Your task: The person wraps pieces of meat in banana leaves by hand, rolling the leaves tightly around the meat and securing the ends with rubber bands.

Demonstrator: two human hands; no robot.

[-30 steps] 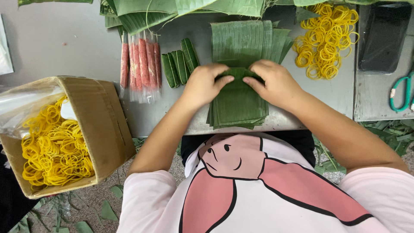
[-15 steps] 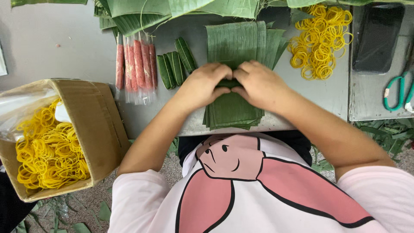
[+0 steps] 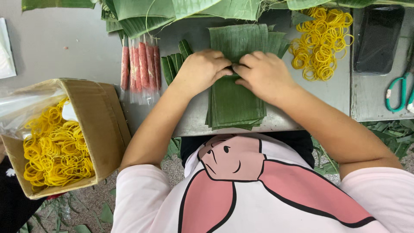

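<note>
A stack of cut green banana-leaf sheets [image 3: 235,101] lies on the grey table [image 3: 60,47] right in front of me. My left hand [image 3: 202,69] and my right hand [image 3: 263,73] press down side by side on the middle of the stack, fingertips meeting, pinching and folding the top leaf. What is under the fingers is hidden. Several small folded leaf strips [image 3: 172,64] lie just left of my left hand. A clear pack of red sausages [image 3: 140,71] sits further left.
A pile of yellow rubber bands [image 3: 321,43] lies right of the leaves. A cardboard box [image 3: 108,125] with more yellow bands stands at lower left. Large whole leaves [image 3: 172,11] lie at the back. Green-handled scissors [image 3: 399,92] and a black phone [image 3: 377,39] are far right.
Both hands have slid slightly further up the leaf stack and drawn closer together, fingertips now meeting over the top leaf.
</note>
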